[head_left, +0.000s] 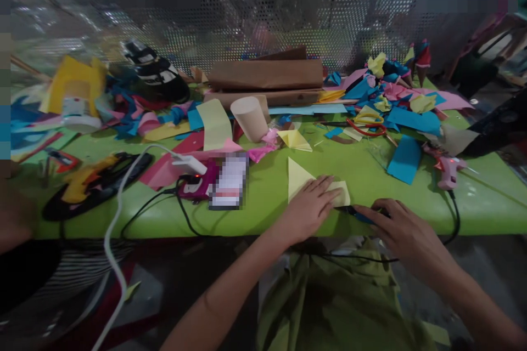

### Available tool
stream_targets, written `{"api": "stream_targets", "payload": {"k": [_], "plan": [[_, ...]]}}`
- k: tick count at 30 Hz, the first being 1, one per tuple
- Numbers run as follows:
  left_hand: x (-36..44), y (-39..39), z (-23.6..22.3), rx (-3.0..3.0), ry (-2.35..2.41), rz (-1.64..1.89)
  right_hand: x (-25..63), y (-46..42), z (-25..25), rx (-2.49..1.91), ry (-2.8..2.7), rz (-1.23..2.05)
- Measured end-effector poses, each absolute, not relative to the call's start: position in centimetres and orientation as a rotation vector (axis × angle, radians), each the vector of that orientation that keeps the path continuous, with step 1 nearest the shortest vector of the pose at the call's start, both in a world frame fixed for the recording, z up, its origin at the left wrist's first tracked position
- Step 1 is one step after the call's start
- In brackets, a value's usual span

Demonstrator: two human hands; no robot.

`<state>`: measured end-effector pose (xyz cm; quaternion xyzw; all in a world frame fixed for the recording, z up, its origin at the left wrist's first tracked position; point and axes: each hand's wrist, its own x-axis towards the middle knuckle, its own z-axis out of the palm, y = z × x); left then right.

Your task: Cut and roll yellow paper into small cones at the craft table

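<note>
The left hand (310, 205) lies flat on the paper (297, 180). Just right of the paper, the right hand (401, 226) grips a knife (362, 215), its length aimed at the paper's near edge.

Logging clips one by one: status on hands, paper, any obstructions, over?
Left hand flat on pale yellow paper. Right hand holding blue tool at paper's edge. Pink glue gun apart, farther right.

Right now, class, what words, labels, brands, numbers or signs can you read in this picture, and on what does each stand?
No text can be read for certain.
Black bottle: white lettering, too blurred to read.
White tub: label marks, too small and blurred.
Phone: screen pixelated, nothing readable.
</note>
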<state>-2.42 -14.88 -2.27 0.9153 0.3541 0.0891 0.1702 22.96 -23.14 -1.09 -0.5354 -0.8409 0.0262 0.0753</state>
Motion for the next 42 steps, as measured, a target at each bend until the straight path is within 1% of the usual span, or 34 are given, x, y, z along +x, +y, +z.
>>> {"api": "stream_targets", "payload": {"k": [3,6,11,25,31,34,37,42], "plan": [[-3.4,-13.6,-2.1,2.644,0.918,0.212,23.4,-23.3,-1.5,-1.649,-2.534,0.024],[-4.1,-13.0,-2.0,2.704,0.935,0.169,23.7,-23.6,-1.9,-1.634,-2.539,0.017],[-3.8,-13.5,-2.3,2.731,1.007,0.155,23.2,-23.9,-1.9,-1.595,-2.537,0.05],[-2.5,-14.6,-2.8,2.684,1.126,0.183,20.7,-24.3,-1.9,-1.596,-2.529,0.0],[-3.4,-13.9,-1.4,2.544,1.122,0.231,20.0,-23.9,-2.1,-1.568,-2.532,-0.019],[-4.9,-12.9,-0.9,2.615,1.078,0.18,20.2,-23.8,-2.0,-1.561,-2.529,-0.024],[-5.9,-12.4,-1.3,2.691,1.106,0.11,20.4,-23.8,-1.9,-1.554,-2.525,-0.018],[-5.8,-12.6,-2.4,2.748,1.156,0.102,20.3,-23.9,-1.9,-1.523,-2.555,0.005]]}}
